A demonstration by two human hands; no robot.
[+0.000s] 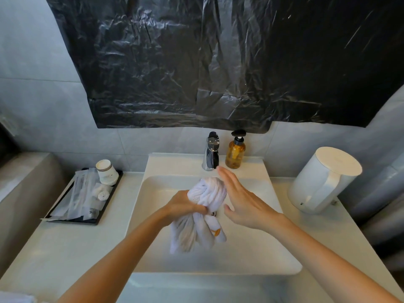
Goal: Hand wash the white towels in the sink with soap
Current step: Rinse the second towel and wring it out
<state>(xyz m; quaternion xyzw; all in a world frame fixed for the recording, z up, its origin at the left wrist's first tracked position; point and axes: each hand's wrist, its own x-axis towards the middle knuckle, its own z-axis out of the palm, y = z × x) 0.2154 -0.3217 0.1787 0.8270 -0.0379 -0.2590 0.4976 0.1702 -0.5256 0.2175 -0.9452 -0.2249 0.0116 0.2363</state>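
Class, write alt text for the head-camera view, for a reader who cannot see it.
A person's left hand grips a twisted white towel over a white sink; the right hand is open beside it. Behind stand a chrome faucet and an amber soap bottle.

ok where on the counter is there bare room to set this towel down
Bare counter in front of the tray on the left, and on the right between sink and kettle. Crowded: the tray, and the ledge with tap and soap bottle.
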